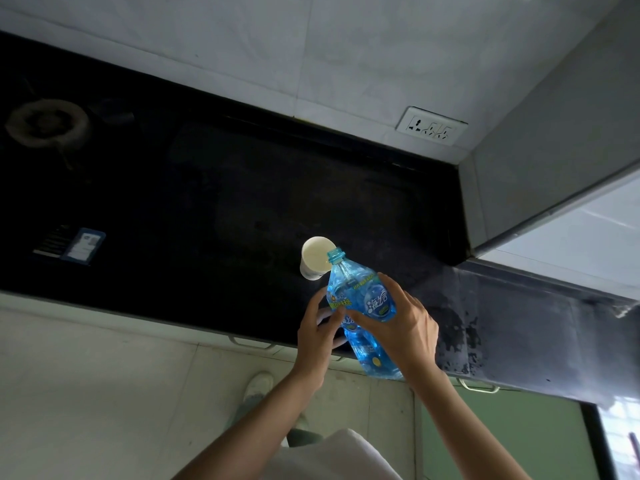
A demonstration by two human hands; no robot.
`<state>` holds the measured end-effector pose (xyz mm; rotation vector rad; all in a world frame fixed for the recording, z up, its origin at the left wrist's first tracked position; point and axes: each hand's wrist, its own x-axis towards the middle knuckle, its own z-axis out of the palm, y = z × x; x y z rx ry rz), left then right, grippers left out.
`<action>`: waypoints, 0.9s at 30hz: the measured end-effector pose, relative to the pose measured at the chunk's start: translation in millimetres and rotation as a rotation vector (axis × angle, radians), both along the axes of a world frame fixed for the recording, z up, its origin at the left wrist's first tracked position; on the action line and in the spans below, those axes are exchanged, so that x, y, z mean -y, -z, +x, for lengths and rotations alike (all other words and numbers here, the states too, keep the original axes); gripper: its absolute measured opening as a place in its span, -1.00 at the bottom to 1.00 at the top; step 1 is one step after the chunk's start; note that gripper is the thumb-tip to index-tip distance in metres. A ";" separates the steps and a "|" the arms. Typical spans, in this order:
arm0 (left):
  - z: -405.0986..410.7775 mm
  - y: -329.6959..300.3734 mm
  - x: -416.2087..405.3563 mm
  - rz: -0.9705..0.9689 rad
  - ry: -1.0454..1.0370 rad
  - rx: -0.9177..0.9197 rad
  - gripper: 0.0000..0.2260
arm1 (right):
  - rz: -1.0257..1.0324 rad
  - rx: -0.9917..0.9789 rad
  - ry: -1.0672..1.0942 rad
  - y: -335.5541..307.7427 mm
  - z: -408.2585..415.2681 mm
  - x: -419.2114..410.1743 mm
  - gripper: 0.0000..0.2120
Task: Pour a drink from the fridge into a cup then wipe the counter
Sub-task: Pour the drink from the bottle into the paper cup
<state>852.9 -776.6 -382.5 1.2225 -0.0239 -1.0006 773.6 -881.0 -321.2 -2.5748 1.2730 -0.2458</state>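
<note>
Bottle (360,306) out of fridge, uncapped, tilted, mouth over cup (316,258) rim. Cup stands on dark worktop (207,202), toward front edge, right of middle. Right hand (398,323) wraps bottle body; left hand (320,327) steadies lower side, fingers curled on it. Stream not discernible; fill level in cup unclear. Judged: pour stage in progress. Left: finish pour, set bottle down, wipe worktop. No cloth in view.

Gas burner (46,123) far left; wall socket (432,126) on tiles; blue-framed sticker (83,245) near burner.
</note>
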 end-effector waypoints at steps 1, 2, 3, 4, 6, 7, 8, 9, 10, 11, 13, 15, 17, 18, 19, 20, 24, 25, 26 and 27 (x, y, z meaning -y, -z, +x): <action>1.1 -1.5 -0.2 -0.005 -0.002 0.014 -0.60 | 0.003 0.017 0.000 -0.5 -0.1 -0.5 -0.22; 2.4 -3.7 -0.1 -0.012 -0.005 0.029 -0.60 | 0.008 0.034 0.003 -1.8 -0.2 -1.2 -0.22; 3.8 -6.5 -0.2 -0.018 -0.008 0.043 -0.60 | 0.016 0.053 0.009 -3.5 -0.2 -1.4 -0.22; 5.5 -9.5 -0.5 -0.025 -0.010 0.061 -0.59 | 0.026 0.073 0.016 -5.4 0.1 -1.8 -0.22; 9.5 -15.7 -2.8 -0.044 -0.014 0.104 -0.58 | 0.050 0.124 0.025 -9.1 1.0 -2.5 -0.21; 12.5 -19.0 -5.0 -0.050 -0.018 0.130 -0.57 | 0.059 0.158 0.022 -10.8 1.8 -3.1 -0.20; 15.8 -22.7 -7.9 -0.056 -0.024 0.161 -0.56 | 0.067 0.197 0.012 -12.3 3.2 -4.0 -0.19; 19.8 -26.7 -11.6 -0.060 -0.033 0.202 -0.56 | 0.081 0.239 -0.005 -13.9 5.2 -5.7 -0.18; 24.6 -30.7 -15.8 -0.060 -0.038 0.252 -0.56 | 0.101 0.281 -0.024 -15.4 8.3 -8.0 -0.17; 30.0 -34.9 -20.8 -0.058 -0.042 0.305 -0.55 | 0.124 0.319 -0.047 -16.2 12.1 -10.3 -0.16; 41.6 -43.4 -30.8 -0.055 -0.065 0.400 -0.54 | 0.169 0.386 -0.100 -19.3 22.7 -15.6 -0.16; 53.8 -51.5 -40.9 -0.058 -0.103 0.474 -0.53 | 0.207 0.448 -0.168 -25.2 35.8 -22.3 -0.16; 66.4 -58.4 -51.0 -0.069 -0.142 0.515 -0.50 | 0.254 0.486 -0.235 -29.6 51.2 -28.3 -0.16; 73.0 -60.9 -56.1 -0.071 -0.160 0.529 -0.50 | 0.280 0.493 -0.262 -30.5 59.4 -30.4 -0.14; 79.9 -62.7 -60.9 -0.072 -0.177 0.542 -0.49 | 0.305 0.491 -0.286 -29.6 68.0 -31.7 -0.13; 86.9 -64.0 -65.5 -0.069 -0.189 0.555 -0.50 | 0.325 0.485 -0.311 -28.1 77.1 -33.2 -0.11; 115.4 -62.0 -85.4 -0.026 -0.233 0.614 -0.51 | 0.428 0.475 -0.393 -21.7 112.0 -42.5 -0.14; 121.2 -60.1 -90.6 -0.013 -0.241 0.628 -0.51 | 0.460 0.483 -0.418 -19.2 119.9 -45.7 -0.18; 126.4 -58.2 -95.2 0.000 -0.247 0.645 -0.51 | 0.486 0.484 -0.438 -15.1 127.2 -48.7 -0.20; 130.9 -56.0 -99.4 0.009 -0.256 0.662 -0.51 | 0.510 0.478 -0.450 -10.5 133.8 -51.2 -0.20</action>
